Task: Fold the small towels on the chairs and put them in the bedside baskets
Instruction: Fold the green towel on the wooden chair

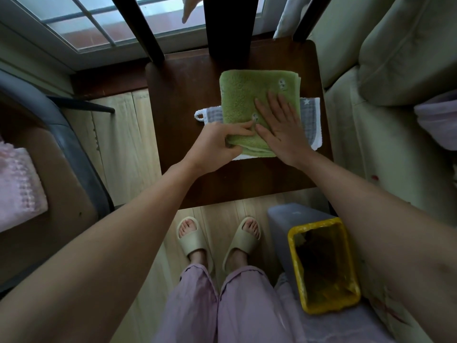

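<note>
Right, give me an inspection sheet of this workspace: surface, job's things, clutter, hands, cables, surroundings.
Surface: dark wooden chair seat, bare around the towels.
Job's things: folded green towel lies on a grey-and-white towel; pink towel on another chair at left.
Clutter: nothing seen on the seat.
Hands: left hand pinches the green towel's near edge; right hand presses flat on it, fingers straight.
Cables: nothing seen.
Surroundings: window behind the chair, sofa at right, bin with yellow liner on the floor near the feet. No basket in view.
</note>
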A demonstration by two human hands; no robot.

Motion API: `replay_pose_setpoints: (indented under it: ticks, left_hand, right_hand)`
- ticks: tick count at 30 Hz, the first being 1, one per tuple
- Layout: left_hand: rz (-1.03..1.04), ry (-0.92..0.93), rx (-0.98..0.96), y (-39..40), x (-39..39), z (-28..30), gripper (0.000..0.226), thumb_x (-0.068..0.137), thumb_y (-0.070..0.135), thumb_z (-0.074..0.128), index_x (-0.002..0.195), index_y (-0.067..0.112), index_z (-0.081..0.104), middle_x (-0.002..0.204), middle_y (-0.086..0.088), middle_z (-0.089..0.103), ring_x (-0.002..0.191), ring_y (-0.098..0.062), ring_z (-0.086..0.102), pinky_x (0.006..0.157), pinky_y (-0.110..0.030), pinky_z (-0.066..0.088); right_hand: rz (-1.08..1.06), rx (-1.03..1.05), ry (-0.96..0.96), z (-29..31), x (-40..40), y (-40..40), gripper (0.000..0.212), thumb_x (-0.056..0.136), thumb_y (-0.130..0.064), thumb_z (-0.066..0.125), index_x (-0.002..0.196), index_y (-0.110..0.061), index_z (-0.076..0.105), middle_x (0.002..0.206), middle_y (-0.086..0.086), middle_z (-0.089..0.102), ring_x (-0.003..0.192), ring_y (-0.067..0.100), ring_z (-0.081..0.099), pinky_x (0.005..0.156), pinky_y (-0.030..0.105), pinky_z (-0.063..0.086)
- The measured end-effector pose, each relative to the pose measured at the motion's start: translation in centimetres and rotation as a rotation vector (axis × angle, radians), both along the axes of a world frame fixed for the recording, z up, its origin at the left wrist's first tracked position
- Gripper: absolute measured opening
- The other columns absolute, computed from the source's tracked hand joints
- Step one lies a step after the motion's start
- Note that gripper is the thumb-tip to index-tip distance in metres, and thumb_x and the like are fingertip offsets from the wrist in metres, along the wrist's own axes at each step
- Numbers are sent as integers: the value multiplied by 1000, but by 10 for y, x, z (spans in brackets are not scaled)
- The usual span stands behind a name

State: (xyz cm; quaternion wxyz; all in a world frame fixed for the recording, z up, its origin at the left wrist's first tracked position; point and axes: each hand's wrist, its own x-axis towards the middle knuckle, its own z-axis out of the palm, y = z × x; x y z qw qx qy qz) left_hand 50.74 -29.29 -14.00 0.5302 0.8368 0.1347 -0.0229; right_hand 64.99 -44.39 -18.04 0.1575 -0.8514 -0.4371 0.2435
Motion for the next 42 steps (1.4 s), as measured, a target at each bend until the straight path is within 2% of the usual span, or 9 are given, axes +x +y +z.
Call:
replay_pose_setpoints:
  ticks: [4,8,14,19,23,26,31,35,42]
  left_hand:
    - [-50,107,-3,2,-11,-3,40,85,-6,58,122,8,65,141,0,52,116,-5,52,75,-1,43]
    - [-119,270,-144,13,-5,8,34,93,15,54,125,19,64,145,10,47,132,-3,42,108,-24,40]
    - [387,242,356,-5,36,1,43,103,43,31,140,29,46,155,0,26,122,-26,52,90,-45,51]
    - [102,289,331,-6,34,-23,55,103,43,28,154,36,6,161,-8,-5,147,-28,13,109,-47,35]
    - [-45,325,318,8,22,-29,67,101,46,32,152,37,-10,160,-5,-15,148,-27,5,110,-47,33]
    - [-23,341,246,13,30,-22,74,99,42,43,152,38,-8,160,-6,-2,145,-25,17,109,-47,37]
    - [328,213,-316,25,60,-5,80,96,36,55,151,44,-2,154,3,30,133,-11,39,106,-36,39]
    - [240,197,-252,20,72,-6,55,99,21,52,149,31,32,148,1,40,122,-1,41,98,-4,37]
    - [424,159,-184,35,14,5,55,92,25,62,143,37,43,136,3,39,127,-12,43,108,-38,43]
  right_hand:
    - [45,-17,-97,-5,-6,-6,65,97,-56,22,155,-31,6,163,3,-6,149,16,-14,114,23,-20]
    - [19,-13,-72,2,-9,-3,66,96,-57,19,155,-30,7,164,3,-6,149,15,-13,116,26,-16]
    - [-295,115,-28,0,-7,10,64,98,-51,20,155,-25,12,164,5,-2,150,20,-6,122,45,-1]
    - [-265,62,-142,-17,-10,-7,63,101,-50,24,156,-26,4,163,7,-7,150,24,-7,122,48,6]
    - [-228,59,-159,-20,-8,-9,65,100,-52,25,155,-26,3,163,8,-6,150,25,-8,122,45,3]
    - [-220,58,-153,-18,-9,-8,64,100,-52,25,155,-27,2,163,7,-8,150,25,-9,122,45,2]
    - [-209,60,-170,-16,-10,-9,63,101,-49,25,156,-24,6,163,9,-7,150,26,-10,122,41,0]
    - [-198,41,-144,-15,-7,-9,63,100,-51,21,155,-26,4,163,9,-8,149,24,-12,121,38,-2]
    - [42,-48,-83,14,-9,5,66,98,-58,25,155,-32,5,163,4,-8,150,25,-2,115,49,20]
